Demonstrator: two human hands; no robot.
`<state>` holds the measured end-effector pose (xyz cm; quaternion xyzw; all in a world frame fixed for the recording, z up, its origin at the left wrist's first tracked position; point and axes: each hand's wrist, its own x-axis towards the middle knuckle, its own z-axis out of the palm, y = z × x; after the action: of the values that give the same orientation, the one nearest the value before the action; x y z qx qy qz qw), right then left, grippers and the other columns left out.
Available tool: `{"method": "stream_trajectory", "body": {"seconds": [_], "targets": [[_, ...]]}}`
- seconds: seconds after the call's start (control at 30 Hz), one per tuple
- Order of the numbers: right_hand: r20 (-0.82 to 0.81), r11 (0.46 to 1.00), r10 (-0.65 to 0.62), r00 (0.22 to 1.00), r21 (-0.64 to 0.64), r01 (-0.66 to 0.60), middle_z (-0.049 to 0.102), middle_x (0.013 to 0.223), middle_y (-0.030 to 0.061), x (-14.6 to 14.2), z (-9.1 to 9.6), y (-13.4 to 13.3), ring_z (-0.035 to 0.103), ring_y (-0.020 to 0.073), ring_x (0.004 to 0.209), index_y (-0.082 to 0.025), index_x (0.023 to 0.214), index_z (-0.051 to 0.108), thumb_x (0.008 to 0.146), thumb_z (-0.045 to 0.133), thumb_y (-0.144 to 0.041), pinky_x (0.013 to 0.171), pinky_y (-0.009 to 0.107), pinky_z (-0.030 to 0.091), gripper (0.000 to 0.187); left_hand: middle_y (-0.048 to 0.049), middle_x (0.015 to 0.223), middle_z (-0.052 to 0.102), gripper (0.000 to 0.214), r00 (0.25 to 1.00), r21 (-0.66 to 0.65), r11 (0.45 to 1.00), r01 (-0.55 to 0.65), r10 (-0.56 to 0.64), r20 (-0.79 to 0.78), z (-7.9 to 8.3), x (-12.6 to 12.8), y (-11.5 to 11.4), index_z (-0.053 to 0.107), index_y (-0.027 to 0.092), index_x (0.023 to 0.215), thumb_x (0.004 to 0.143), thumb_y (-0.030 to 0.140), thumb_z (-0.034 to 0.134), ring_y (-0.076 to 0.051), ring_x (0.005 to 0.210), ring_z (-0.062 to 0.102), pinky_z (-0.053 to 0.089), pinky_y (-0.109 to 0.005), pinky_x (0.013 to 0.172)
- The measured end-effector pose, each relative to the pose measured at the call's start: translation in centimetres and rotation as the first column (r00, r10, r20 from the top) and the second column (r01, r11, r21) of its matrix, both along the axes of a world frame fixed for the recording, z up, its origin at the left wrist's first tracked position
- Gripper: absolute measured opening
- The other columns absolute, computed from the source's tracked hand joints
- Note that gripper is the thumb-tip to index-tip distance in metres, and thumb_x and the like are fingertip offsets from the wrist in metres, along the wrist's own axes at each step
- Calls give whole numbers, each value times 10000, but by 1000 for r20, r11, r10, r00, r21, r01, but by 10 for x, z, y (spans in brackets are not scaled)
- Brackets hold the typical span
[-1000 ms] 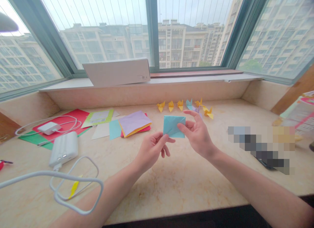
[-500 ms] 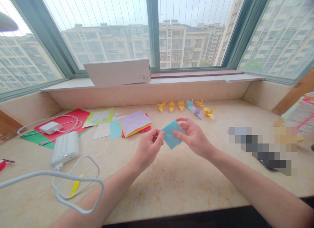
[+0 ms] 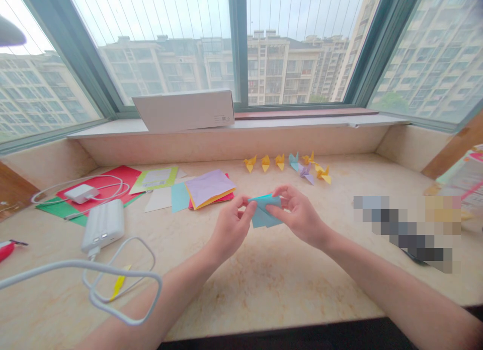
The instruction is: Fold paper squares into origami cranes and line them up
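A folded piece of light blue origami paper [image 3: 266, 218] is held up between both hands over the counter. My left hand [image 3: 234, 220] pinches its left corner between thumb and fingers. At the right corner, my right hand [image 3: 302, 211] grips the paper with the thumb in front and the fingers behind. The paper's upper part is bent over along a roughly level crease. Behind the hands stand several small folded paper cranes: yellow ones [image 3: 265, 163], a blue one [image 3: 294, 161] and a purple one [image 3: 306, 173].
Left of my hands lie stacked purple and yellow sheets [image 3: 211, 185], with red and green paper [image 3: 109, 181] farther left. A white power bank [image 3: 103, 225] with a looping cable [image 3: 124, 275] rests at front left. A white box [image 3: 184, 111] leans by the window.
The blue paper was a flat diamond with its tip pointing up; now its top is folded down, leaving a level upper edge. Both hands keep their hold. The view has shifted slightly.
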<state>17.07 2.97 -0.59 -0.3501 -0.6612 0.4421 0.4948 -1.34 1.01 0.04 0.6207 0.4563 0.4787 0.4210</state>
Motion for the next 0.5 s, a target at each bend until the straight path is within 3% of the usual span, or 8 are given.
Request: {"method": "stream_trajectory", "body": {"seconds": [0.1,0.3,0.4,0.5], "targets": [[10,1000,23,1000,21,-24,716,1045,57,0,1,0,706,183,831,-219,928,559,850,713,-378,701,328,577,234,100,446,393,263,999,-1,999,-41,41,2,0,-1,1,574,208,801,901,450,601,-77,354,353,218,-207,373],[89,995,-76,993,72,70,726,972,58,0,2,-1,693,188,814,-228,1129,615,861,700,-320,695,338,579,296,101,435,405,266,995,20,995,-95,94,30,3,-2,1,577,211,802,888,458,621,-76,340,369,224,-204,366],[129,962,-167,977,237,133,670,1135,82,0,1,-2,667,218,978,-253,1102,662,878,677,-273,744,358,583,225,89,473,475,270,997,24,997,-77,76,8,4,-2,1,567,202,815,907,454,598,-72,348,431,272,-190,377],[170,897,-259,951,407,172,587,1241,94,1,1,-3,598,245,1151,-264,1053,695,891,656,-218,906,423,552,173,63,533,561,296,1000,-2,1000,-29,29,-6,3,-2,2,563,195,847,916,483,581,-89,380,528,329,-184,386]]}}
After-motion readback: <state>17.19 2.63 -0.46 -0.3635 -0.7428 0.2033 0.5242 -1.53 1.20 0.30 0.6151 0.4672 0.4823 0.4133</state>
